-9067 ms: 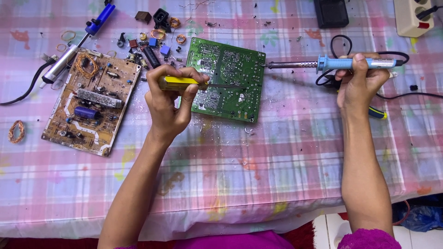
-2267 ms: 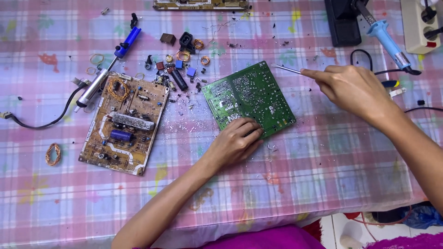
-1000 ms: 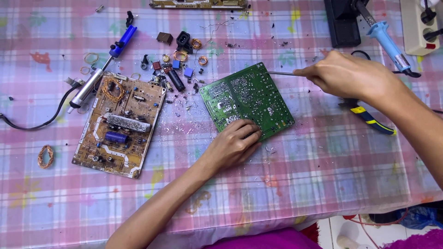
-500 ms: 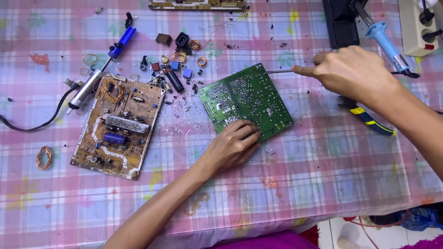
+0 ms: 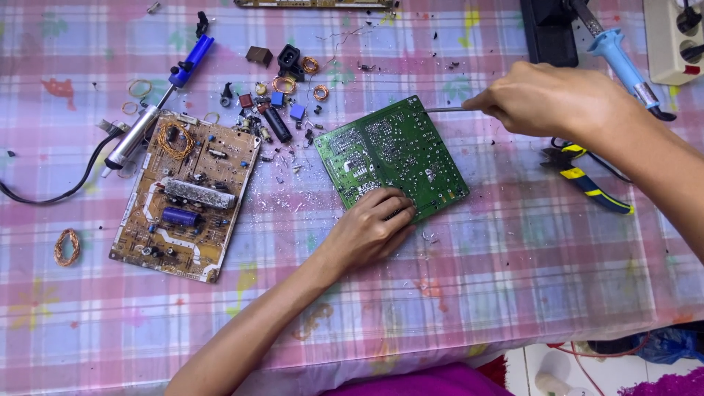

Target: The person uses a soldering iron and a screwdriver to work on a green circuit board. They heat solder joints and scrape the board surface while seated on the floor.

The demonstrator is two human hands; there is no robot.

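The left hand (image 5: 367, 231) presses the green circuit board (image 5: 392, 158) flat at table centre; the right hand (image 5: 546, 99), at two o'clock, pinches a thin metal tool (image 5: 444, 110); levering at the edge could skid the board sideways.

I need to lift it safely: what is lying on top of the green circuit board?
Left hand fingers press the green circuit board near its front edge; the board beneath them and its underside are hidden.
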